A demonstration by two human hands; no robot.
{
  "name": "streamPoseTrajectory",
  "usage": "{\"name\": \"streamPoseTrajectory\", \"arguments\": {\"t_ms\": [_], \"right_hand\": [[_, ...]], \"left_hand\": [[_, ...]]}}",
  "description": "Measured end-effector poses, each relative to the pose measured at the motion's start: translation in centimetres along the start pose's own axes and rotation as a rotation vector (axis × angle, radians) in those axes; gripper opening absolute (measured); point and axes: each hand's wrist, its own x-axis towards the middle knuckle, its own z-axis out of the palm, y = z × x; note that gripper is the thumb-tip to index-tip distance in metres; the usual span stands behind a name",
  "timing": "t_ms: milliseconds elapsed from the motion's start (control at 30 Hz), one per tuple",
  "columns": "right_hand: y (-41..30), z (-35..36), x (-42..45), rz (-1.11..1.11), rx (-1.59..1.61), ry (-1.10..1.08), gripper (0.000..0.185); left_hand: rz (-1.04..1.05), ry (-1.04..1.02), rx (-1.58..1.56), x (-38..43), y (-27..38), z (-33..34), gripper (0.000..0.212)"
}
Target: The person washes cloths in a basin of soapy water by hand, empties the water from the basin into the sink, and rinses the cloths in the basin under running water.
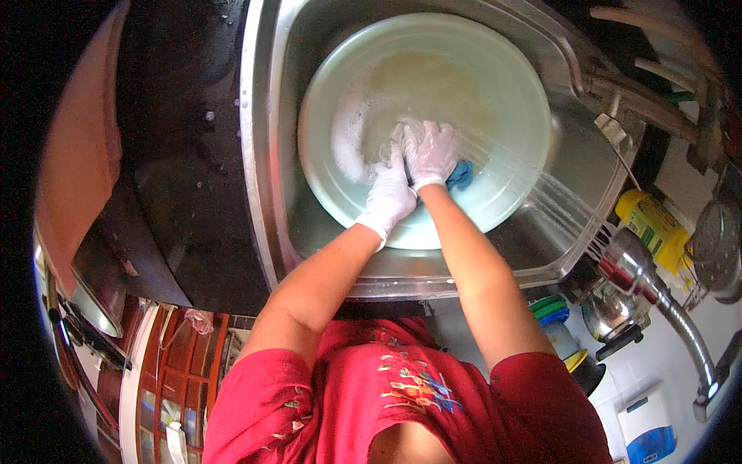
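Both my hands, in thin white gloves, are together inside a pale green plastic basin [510,64] that sits in a stainless steel sink [269,145]. My left hand [391,188] is partly in the soapy water, close beside my right hand. Some clear, shiny thing [394,139] lies by the fingertips; what it is cannot be told. My right hand [432,152] has its back up and fingers pointing away from me. A blue cloth [461,175] shows beside my right wrist. Water sprays from a faucet head [626,261] into the basin. White foam [346,136] gathers along the basin's left part.
A black countertop [185,151] with water drops borders the sink on the left. Right of the sink are a yellow container [652,229], a metal strainer [719,249] and the faucet's flexible metal neck [684,330]. A shiny metal vessel [608,313] stands near the lower right rim.
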Motion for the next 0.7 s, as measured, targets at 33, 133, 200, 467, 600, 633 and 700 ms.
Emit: {"name": "streamPoseTrajectory", "arguments": {"t_ms": [33, 133, 200, 467, 600, 633, 700], "right_hand": [[-0.3, -0.6, 1.2, -0.011, -0.027, -0.095, 0.046], [-1.3, -1.5, 3.3, 0.016, 0.002, -0.183, 0.045], [-0.7, -1.2, 4.5, 0.084, 0.072, -0.200, 0.050], [4.9, -7.1, -2.2, -0.043, 0.456, -0.230, 0.053], [1.7, -0.8, -2.7, -0.022, -0.046, 0.125, 0.050], [1.9, 0.8, -1.4, 0.033, -0.167, 0.251, 0.052], [1.8, 1.1, 1.4, 0.066, -0.142, 0.092, 0.052]], "left_hand": [[-0.016, 0.032, 0.102, 0.0, 0.0, 0.5, 0.095], [0.130, 0.156, -0.033, -0.6, -0.2, 0.6, 0.092], [0.367, 0.257, -0.083, 0.1, 0.7, -0.4, 0.090], [-0.013, 0.283, -0.332, 2.9, -3.0, -1.0, 0.060], [0.017, 0.297, -0.226, 3.0, -2.5, -0.2, 0.081], [-0.003, 0.250, -0.147, 1.3, -0.1, -0.8, 0.088], [0.083, 0.138, -0.057, -0.9, 0.5, -1.4, 0.096]]}}
